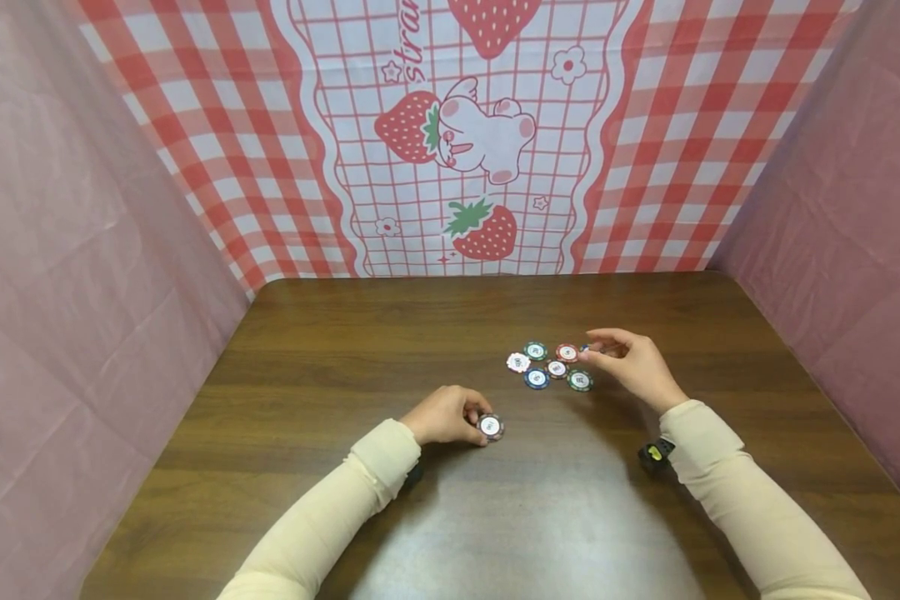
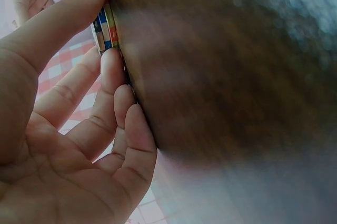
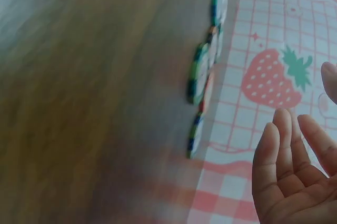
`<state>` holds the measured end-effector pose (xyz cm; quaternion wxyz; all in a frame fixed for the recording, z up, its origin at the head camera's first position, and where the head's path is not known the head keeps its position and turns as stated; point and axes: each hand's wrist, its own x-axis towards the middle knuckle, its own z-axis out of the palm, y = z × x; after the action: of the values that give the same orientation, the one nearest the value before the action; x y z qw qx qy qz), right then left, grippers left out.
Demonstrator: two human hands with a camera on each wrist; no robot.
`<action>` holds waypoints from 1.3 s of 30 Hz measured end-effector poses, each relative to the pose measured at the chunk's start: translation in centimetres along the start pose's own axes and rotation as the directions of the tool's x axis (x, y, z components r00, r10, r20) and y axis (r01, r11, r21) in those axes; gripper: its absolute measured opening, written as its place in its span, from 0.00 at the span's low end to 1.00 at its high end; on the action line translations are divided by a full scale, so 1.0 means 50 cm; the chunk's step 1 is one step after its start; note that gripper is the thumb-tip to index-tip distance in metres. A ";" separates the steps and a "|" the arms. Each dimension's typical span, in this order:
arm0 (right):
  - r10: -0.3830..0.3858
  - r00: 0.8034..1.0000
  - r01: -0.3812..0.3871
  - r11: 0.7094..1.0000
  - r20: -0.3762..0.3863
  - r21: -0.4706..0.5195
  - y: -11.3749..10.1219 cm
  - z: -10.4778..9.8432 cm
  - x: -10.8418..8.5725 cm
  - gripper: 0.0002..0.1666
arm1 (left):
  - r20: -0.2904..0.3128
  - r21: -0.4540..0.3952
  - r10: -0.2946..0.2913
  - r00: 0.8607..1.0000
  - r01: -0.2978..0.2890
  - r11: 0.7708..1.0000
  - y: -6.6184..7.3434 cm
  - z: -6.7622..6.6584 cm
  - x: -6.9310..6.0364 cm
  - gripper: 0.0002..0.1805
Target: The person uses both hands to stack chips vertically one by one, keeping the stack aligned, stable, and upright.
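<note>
My left hand [image 1: 446, 415] pinches a short stack of poker chips [image 2: 107, 28] between thumb and fingertips, low at the tabletop. A dark-rimmed chip [image 1: 491, 427] with a white centre is on top of that stack. Farther back, several chips lie flat in a cluster: white [image 1: 518, 362], blue [image 1: 537, 379], red [image 1: 567, 353], a brown-edged one [image 1: 557, 368] and two green-edged ones. My right hand [image 1: 635, 367] hovers beside the cluster's right end, fingers spread and holding nothing. Below its fingertips lies a blue-edged chip [image 3: 196, 135], partly hidden in the head view.
The brown wooden table [image 1: 330, 333] meets a red checked cloth [image 1: 487, 150] with strawberry prints at its back edge. Pink fabric walls [image 1: 817, 192] stand at both sides. A dark strap device [image 1: 655, 456] sits at the right wrist.
</note>
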<state>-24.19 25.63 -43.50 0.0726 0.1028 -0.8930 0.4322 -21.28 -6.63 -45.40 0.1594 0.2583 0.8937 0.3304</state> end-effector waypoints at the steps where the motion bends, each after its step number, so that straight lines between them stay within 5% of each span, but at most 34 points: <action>1: 0.008 1.000 -0.008 1.000 0.014 -0.006 0.004 -0.002 -0.001 0.27 | 0.001 0.000 -0.001 1.000 0.001 1.000 0.001 0.000 0.000 0.18; 9: 0.091 0.984 -0.088 0.996 0.156 -0.024 0.028 -0.011 -0.008 0.38 | 0.004 0.000 -0.007 1.000 0.007 1.000 0.002 0.000 -0.001 0.18; 21: 0.126 0.959 -0.121 0.992 0.252 -0.037 0.037 -0.003 -0.007 0.37 | -0.002 0.002 0.007 1.000 -0.007 1.000 0.000 0.000 0.000 0.18; 39: 0.067 0.964 -0.025 0.986 0.257 -0.163 0.040 0.010 0.001 0.33 | -0.001 -0.010 -0.008 1.000 0.008 1.000 0.003 -0.001 -0.001 0.18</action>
<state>-24.74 26.46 -45.33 -0.0480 0.1322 -0.9283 0.3442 -21.23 -6.58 -45.26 0.1614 0.2538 0.8932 0.3343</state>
